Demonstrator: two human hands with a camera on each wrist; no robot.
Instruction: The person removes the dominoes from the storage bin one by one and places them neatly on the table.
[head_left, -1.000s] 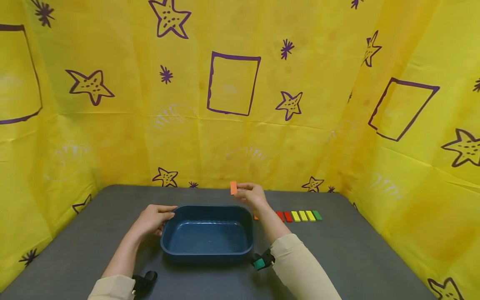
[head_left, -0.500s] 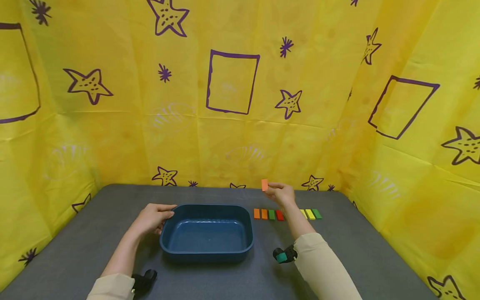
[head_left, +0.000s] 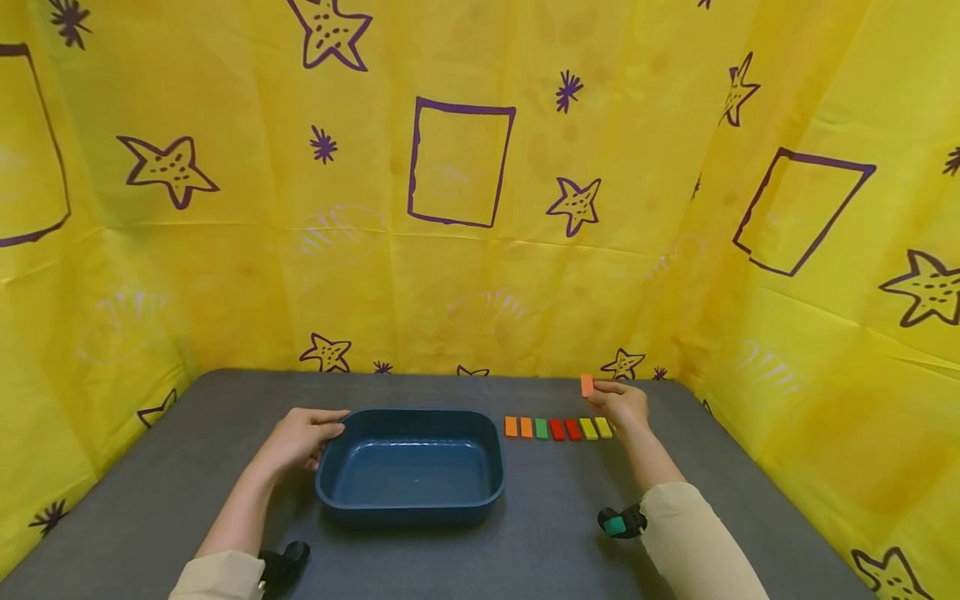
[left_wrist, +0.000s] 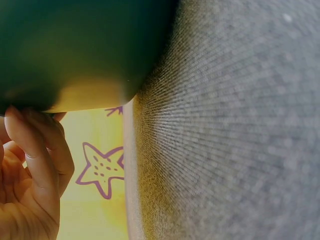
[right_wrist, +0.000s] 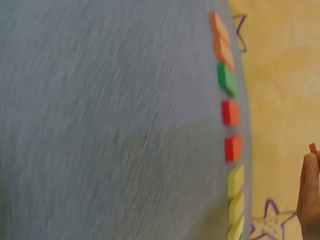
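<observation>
A small orange block (head_left: 587,385) is pinched between the thumb and fingertips of my right hand (head_left: 622,406), held up above the far part of the table. In the right wrist view just a corner of this block (right_wrist: 313,148) shows past the fingers. My left hand (head_left: 298,437) grips the left rim of a dark blue rectangular tub (head_left: 411,507), its curled fingers (left_wrist: 47,145) against the tub's side in the left wrist view. Right of the tub runs a row of blocks: two orange, a green block (head_left: 542,429), two red, then yellow ones (head_left: 588,428). My right hand and forearm hide the row's right end.
The grey table (head_left: 540,550) carries the tub and the row. A yellow curtain (head_left: 465,292) with purple starfish drawings closes off the back and both sides. Black wrist cameras (head_left: 622,522) sit at both cuffs.
My right hand has carried the orange block rightward, from behind the tub to over the right part of the row. The left hand stays on the tub's rim.
</observation>
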